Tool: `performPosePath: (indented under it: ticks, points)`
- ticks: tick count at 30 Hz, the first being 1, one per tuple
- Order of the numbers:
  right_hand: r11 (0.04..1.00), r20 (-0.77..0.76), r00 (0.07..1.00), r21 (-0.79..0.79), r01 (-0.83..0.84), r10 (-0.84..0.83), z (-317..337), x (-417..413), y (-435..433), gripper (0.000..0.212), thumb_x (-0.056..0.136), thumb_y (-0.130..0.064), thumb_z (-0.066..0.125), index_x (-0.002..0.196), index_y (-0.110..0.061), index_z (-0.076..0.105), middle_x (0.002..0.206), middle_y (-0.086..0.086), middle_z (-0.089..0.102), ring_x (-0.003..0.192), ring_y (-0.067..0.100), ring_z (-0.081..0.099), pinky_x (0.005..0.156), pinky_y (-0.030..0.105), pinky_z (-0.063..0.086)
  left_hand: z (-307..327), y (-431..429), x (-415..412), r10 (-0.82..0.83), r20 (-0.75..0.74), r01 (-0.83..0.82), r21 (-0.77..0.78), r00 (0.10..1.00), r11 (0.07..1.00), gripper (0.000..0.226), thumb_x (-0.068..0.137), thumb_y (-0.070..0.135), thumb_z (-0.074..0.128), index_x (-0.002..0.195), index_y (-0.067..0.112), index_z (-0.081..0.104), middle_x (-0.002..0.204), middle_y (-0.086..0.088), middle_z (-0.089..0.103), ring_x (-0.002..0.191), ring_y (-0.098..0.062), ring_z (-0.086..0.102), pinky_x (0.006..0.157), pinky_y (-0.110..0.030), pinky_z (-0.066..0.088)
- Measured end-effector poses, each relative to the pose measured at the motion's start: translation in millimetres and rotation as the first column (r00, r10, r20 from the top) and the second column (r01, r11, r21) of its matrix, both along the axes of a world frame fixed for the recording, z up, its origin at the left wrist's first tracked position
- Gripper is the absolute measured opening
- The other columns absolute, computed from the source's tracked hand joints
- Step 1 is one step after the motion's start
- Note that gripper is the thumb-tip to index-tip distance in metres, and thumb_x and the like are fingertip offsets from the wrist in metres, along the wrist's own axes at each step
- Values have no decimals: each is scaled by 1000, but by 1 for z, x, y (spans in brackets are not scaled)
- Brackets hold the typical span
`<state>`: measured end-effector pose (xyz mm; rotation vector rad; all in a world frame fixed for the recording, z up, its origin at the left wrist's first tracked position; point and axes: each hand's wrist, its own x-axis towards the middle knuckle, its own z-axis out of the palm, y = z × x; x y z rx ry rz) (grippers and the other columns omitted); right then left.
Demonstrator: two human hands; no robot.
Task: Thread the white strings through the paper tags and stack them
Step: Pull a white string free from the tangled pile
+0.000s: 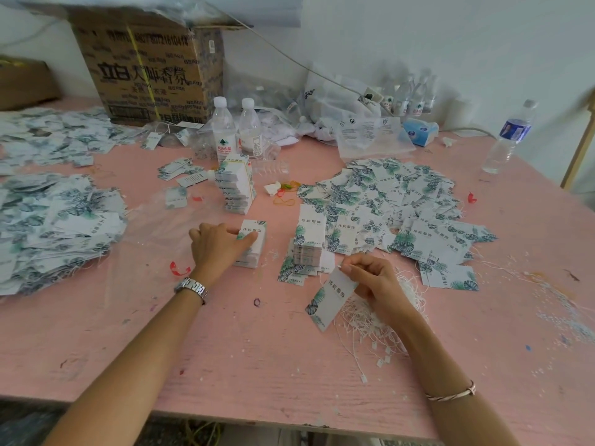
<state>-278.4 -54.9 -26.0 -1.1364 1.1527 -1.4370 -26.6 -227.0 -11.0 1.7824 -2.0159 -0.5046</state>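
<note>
Hands: left hand (219,244) grips stack (255,254), right hand (376,281) pinches tilted tag (331,297).

On the tabletop (257,349), two bottles (223,133) are stood just behind the tall tag stack (236,188). A short stack (255,256) is set before it, loose tags (386,201) are spread to its right, and a carton (151,72) is placed behind it, leftward.

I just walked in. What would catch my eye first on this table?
Leaf-printed paper tags lie in big heaps across the pink table, left and right. At the front, the right hand pinches one tag above a tangle of white strings, while the left hand grips a small stack.
</note>
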Motion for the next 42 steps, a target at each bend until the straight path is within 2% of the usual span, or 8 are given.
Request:
performPosePath:
  ticks: [9,14,20,24,27,30,35,42]
  points:
    - [999,5,1000,36,9,-10,-4,-1,-2,11,83,-23,73,76,-14,72,70,18,44,45,20,16,37,18,19,4,0,6,70,-121,-77,-53,990,996,47,81,58,74,106,18,74,123,-16,57,122,-38,41,82,-41,47]
    - [999,7,1000,52,10,-11,-5,-1,-3,18,78,-33,80,77,-16,73,73,19,47,40,14,24,36,18,20,9,7,6,29,-358,-82,-134,933,987,31,91,44,68,88,15,77,109,-4,72,113,-35,54,77,-43,52]
    - [998,-6,1000,60,12,-11,-8,-2,-5,36,70,-49,86,80,-16,74,81,30,49,51,26,28,44,32,17,23,39,-8,-184,-586,150,-107,789,983,24,95,37,66,90,14,73,86,5,70,65,0,61,60,-22,49]
    - [999,-16,1000,49,-6,7,-6,0,-4,35,73,-49,85,81,-16,74,78,29,47,47,23,26,42,27,18,26,70,-18,-313,-632,359,-58,709,932,19,95,36,65,91,19,74,81,11,67,63,-1,52,61,-18,42]
    - [999,22,999,37,-27,26,-5,2,-3,30,76,-44,84,82,-16,73,79,35,43,65,34,29,57,41,14,22,90,-24,-367,-634,434,-55,681,899,23,92,38,67,93,17,76,77,17,64,65,-6,45,64,-14,38]
    - [997,44,996,22,-76,75,-2,5,-2,22,79,-39,81,82,-18,74,72,28,47,62,30,33,53,29,18,19,105,-28,-388,-643,481,-34,660,876,31,84,45,67,91,18,77,73,18,60,66,-8,42,63,-19,36]
    - [990,31,990,-9,-139,139,0,7,0,18,83,-37,74,87,-19,75,72,22,45,48,21,21,44,17,24,8,116,-36,-388,-618,482,-16,684,876,27,89,35,70,97,10,78,89,-17,68,64,-8,39,65,-28,35]
    - [989,46,988,-1,-146,146,1,8,2,12,93,-15,63,87,-16,74,66,10,51,42,4,28,41,13,25,-3,121,-39,-362,-656,468,-16,662,884,45,79,53,64,94,13,78,79,8,64,59,-3,38,62,-26,36]
